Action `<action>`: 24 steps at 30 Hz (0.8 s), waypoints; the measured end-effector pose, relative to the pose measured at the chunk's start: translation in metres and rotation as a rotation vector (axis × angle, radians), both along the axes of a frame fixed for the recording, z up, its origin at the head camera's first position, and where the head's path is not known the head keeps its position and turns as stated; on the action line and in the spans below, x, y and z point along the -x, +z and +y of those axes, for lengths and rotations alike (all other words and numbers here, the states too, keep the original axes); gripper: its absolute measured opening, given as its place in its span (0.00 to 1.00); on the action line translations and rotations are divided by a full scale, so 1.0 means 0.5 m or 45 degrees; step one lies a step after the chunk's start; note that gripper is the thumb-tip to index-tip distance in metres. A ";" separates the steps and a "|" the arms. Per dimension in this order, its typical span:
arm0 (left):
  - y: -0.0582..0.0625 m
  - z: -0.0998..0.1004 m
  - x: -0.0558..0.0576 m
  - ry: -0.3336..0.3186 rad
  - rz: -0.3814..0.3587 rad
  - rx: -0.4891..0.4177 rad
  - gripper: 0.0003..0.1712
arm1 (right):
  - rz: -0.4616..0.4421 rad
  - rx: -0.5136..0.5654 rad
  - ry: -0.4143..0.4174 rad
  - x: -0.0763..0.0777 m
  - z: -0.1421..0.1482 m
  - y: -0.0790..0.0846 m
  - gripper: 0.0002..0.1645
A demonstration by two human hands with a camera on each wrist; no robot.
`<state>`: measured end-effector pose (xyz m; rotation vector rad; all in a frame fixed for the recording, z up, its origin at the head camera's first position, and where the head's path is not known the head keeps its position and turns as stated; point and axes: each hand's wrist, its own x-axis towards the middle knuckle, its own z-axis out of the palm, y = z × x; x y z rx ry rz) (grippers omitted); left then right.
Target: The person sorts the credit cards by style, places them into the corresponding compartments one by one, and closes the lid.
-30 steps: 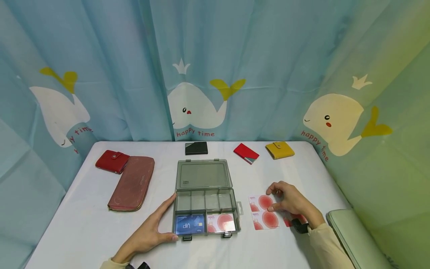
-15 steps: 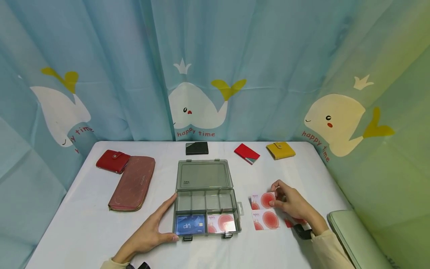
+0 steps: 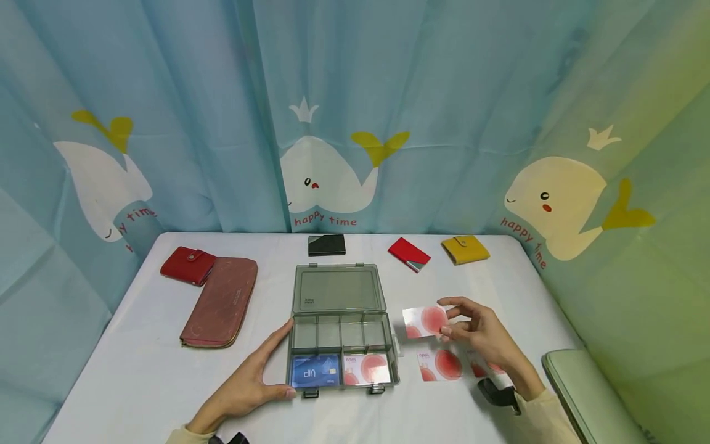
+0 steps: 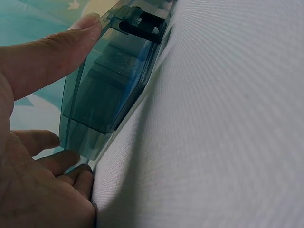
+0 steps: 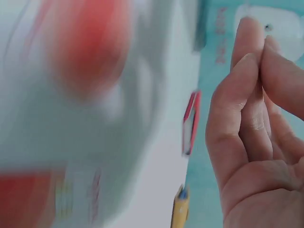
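A smoky grey, see-through compartment box (image 3: 338, 314) lies on the table with its lid (image 3: 338, 288) laid back. A blue VIP card (image 3: 315, 371) is in its front left compartment, and a white card with red circles (image 3: 367, 369) in the front right. My left hand (image 3: 246, 377) holds the box's left side, thumb at the front corner; the left wrist view shows its fingers (image 4: 71, 159) against the wall. Right of the box, my right hand (image 3: 479, 330) pinches a red-circle card (image 3: 424, 321) by its right end, lifted and tilted. Another such card (image 3: 440, 365) lies below it.
More red cards (image 3: 481, 366) show partly behind the right wrist. Along the back are a black card case (image 3: 326, 245), a red card case (image 3: 409, 254) and a yellow wallet (image 3: 465, 250). A red wallet (image 3: 189, 266) and a long brown wallet (image 3: 220, 302) lie left. A pale green case (image 3: 593, 394) borders the right.
My right hand has taken hold of the upper red-circle card, raised it from the table and moved it slightly left toward the box. The left hand stays at the box.
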<state>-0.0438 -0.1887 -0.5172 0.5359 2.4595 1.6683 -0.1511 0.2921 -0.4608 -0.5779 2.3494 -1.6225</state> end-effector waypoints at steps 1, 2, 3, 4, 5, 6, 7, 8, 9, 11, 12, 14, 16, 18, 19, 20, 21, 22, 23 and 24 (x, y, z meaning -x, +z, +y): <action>0.000 0.000 0.000 0.001 -0.001 -0.001 0.69 | -0.010 0.030 0.017 -0.004 -0.006 0.002 0.34; 0.000 0.000 0.000 0.002 0.001 -0.002 0.69 | -0.012 0.050 0.032 -0.008 -0.012 0.004 0.36; 0.000 0.001 0.000 0.003 0.002 -0.004 0.69 | -0.011 0.062 0.047 -0.013 -0.019 0.006 0.37; 0.000 0.001 0.000 0.004 0.002 -0.006 0.69 | -0.012 0.074 0.060 -0.018 -0.027 0.008 0.38; 0.000 0.001 -0.001 0.006 0.001 -0.007 0.69 | -0.015 0.086 0.070 -0.023 -0.035 0.008 0.39; 0.000 0.001 -0.001 0.007 0.001 -0.008 0.69 | -0.015 0.098 0.081 -0.029 -0.044 0.008 0.38; 0.000 0.001 -0.001 0.007 0.009 -0.008 0.69 | -0.007 0.103 0.090 -0.035 -0.054 0.008 0.38; 0.000 0.001 -0.002 0.006 0.016 -0.007 0.68 | 0.009 0.098 0.101 -0.040 -0.064 0.007 0.37; 0.000 0.001 -0.002 0.005 0.022 -0.008 0.68 | 0.031 0.090 0.114 -0.045 -0.074 0.005 0.36; 0.000 0.001 -0.002 0.002 0.034 -0.009 0.68 | 0.080 0.062 0.141 -0.055 -0.095 0.001 0.35; 0.000 0.001 -0.002 0.000 0.040 -0.012 0.67 | 0.102 0.043 0.154 -0.059 -0.105 -0.001 0.35; 0.000 0.002 -0.002 0.000 0.029 -0.015 0.68 | 0.132 0.018 0.180 -0.068 -0.122 -0.008 0.34; 0.000 0.002 -0.001 0.001 0.009 -0.015 0.68 | 0.143 0.004 0.197 -0.076 -0.135 -0.016 0.34; 0.001 0.002 0.000 0.002 -0.005 -0.011 0.69 | 0.163 -0.012 0.212 -0.083 -0.147 -0.024 0.34; 0.001 0.002 0.001 0.003 -0.011 -0.010 0.69 | 0.176 -0.021 0.217 -0.085 -0.152 -0.027 0.34; 0.002 0.002 0.001 0.001 -0.009 -0.008 0.69 | 0.197 -0.030 0.220 -0.088 -0.157 -0.030 0.33; 0.002 0.001 0.001 0.000 -0.006 -0.006 0.69 | 0.219 -0.046 0.222 -0.090 -0.162 -0.031 0.33; 0.002 0.001 0.001 -0.001 -0.003 -0.003 0.69 | 0.242 -0.066 0.224 -0.092 -0.166 -0.032 0.33; 0.002 0.001 0.001 -0.002 -0.002 -0.006 0.69 | 0.269 -0.086 0.226 -0.093 -0.170 -0.032 0.33; 0.002 0.001 0.001 -0.002 -0.002 -0.008 0.69 | 0.288 -0.106 0.228 -0.093 -0.174 -0.031 0.32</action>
